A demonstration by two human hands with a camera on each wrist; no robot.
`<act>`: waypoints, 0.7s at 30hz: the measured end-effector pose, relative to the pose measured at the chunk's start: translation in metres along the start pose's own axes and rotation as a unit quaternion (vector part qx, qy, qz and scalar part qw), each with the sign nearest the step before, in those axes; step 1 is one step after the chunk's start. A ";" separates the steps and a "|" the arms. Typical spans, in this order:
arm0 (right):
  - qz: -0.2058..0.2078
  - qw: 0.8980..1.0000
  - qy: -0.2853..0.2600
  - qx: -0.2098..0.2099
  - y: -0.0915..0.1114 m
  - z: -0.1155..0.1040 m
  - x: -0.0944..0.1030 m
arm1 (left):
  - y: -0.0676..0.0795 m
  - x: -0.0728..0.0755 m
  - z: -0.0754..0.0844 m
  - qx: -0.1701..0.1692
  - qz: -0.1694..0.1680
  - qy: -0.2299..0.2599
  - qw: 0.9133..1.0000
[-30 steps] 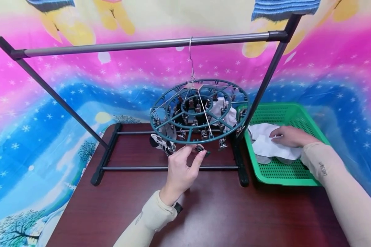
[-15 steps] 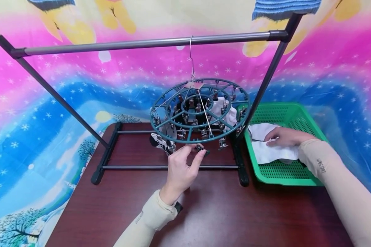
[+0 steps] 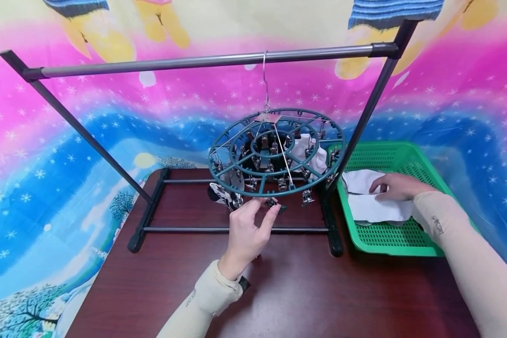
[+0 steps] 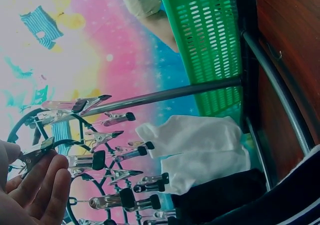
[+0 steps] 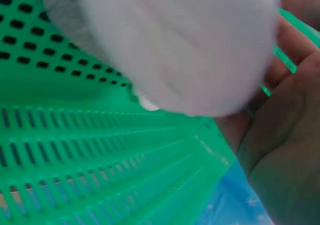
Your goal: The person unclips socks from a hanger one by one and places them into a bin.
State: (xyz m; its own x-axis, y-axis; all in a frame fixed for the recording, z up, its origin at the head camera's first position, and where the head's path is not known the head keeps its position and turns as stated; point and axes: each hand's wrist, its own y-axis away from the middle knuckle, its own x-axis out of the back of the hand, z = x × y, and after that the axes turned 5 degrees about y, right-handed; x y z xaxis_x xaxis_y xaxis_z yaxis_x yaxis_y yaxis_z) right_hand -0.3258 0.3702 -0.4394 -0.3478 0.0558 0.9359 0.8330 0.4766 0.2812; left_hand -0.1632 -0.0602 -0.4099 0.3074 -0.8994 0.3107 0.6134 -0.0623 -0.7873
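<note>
My left hand (image 3: 249, 227) pinches a metal clip (image 3: 272, 203) at the front edge of a round green clip hanger (image 3: 259, 190). In the left wrist view, that clip (image 4: 36, 154) sits between thumb and fingers. Inside the green basket (image 3: 395, 249), my right hand (image 3: 401, 185) grips a white sock (image 3: 373, 207) at its upper side. The right wrist view has the white sock (image 5: 185, 45) close up and blurred, with the fingers partly behind it. Another white piece (image 3: 361, 180) lies beyond it, and grey cloth (image 5: 75, 15) shows beside it.
The hanger hooks onto the bar (image 3: 203, 62) of a dark metal rack standing on the brown table (image 3: 287, 291). White socks (image 4: 200, 150), a black one (image 4: 225, 195) and a black-and-white one (image 3: 221, 193) hang from it. A printed cloth backdrop (image 3: 67, 188) stands behind.
In the basket, the white sock has been shifted and straightened by my right hand, covering much of the grey cloth under it. My left hand keeps its pinch on the clip.
</note>
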 end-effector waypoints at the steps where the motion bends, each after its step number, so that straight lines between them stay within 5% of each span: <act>1: -0.010 1.000 -0.009 -0.004 0.001 0.002 0.000 | 0.000 0.000 0.000 0.000 0.000 0.000 1.000; 7: -0.038 0.998 -0.046 -0.012 0.001 0.012 -0.002 | -0.001 0.002 0.000 0.000 0.001 -0.001 1.000; 21: -0.002 0.999 -0.014 -0.038 -0.008 0.012 -0.012 | 0.000 0.003 0.001 0.006 -0.001 -0.004 1.000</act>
State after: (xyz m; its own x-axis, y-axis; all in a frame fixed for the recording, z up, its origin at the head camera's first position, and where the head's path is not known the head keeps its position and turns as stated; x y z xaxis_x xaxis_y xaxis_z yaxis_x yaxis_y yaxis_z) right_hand -0.3329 0.3761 -0.4553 -0.3618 0.0801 0.9288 0.8618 0.4087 0.3004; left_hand -0.1617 -0.0621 -0.4082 0.3117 -0.8959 0.3165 0.6226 -0.0591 -0.7803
